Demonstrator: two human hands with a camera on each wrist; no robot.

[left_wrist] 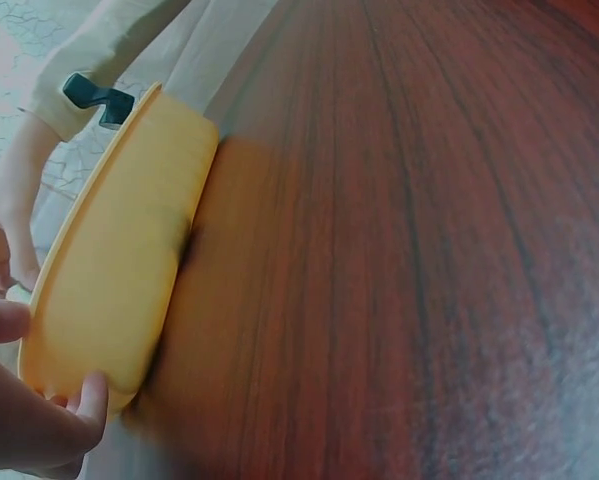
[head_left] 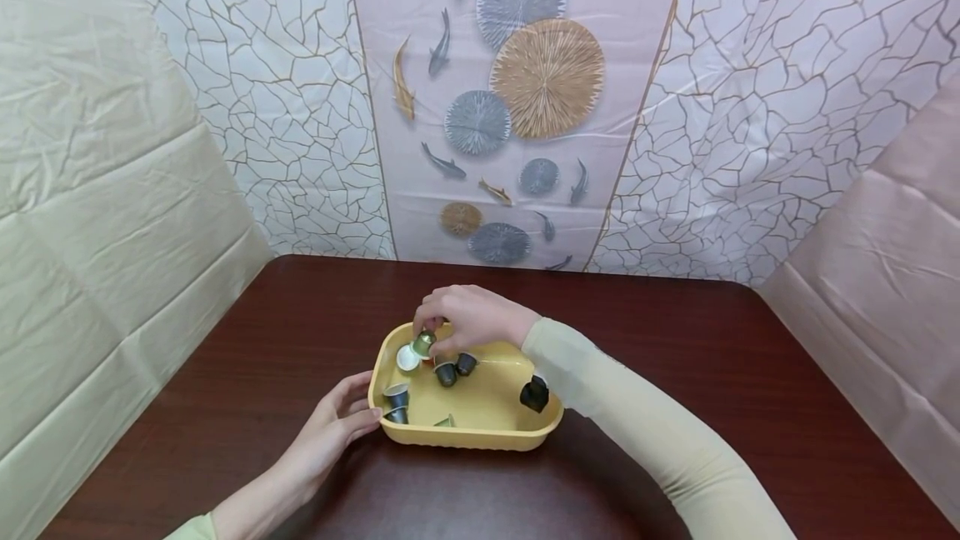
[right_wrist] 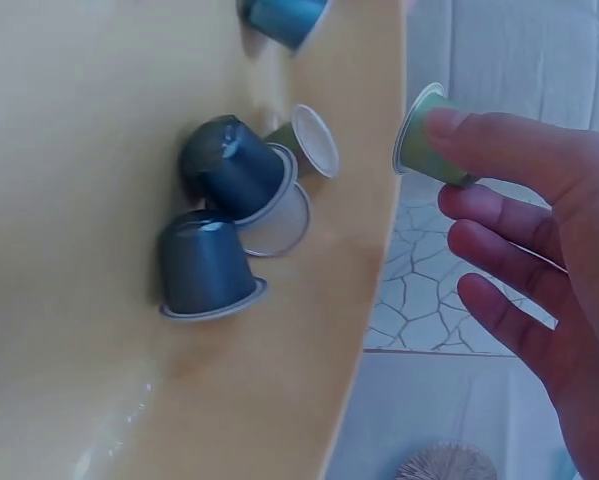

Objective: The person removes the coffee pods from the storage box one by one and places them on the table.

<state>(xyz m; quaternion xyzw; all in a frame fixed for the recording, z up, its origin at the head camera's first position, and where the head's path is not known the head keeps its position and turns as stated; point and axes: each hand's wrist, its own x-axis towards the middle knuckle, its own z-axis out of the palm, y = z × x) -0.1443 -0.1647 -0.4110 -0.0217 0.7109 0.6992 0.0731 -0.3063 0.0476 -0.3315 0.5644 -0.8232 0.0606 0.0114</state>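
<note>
Thumb and forefinger of the right hand pinch a green capsule, its pale rim turned sideways in the right wrist view; the other fingers are bent and spread a little, holding nothing. The green capsule is up over the far left part of a yellow tray. The left hand holds the tray's near left corner, thumb at the rim and fingers against the outside. Inside, a white-faced capsule sits by the left end, with two dark capsules close together to its right. Two blue-grey capsules lie near the left hand, and another green one is partly hidden by the near wall. Under the tray spreads a reddish-brown tabletop; behind it hangs a patterned backdrop.
</note>
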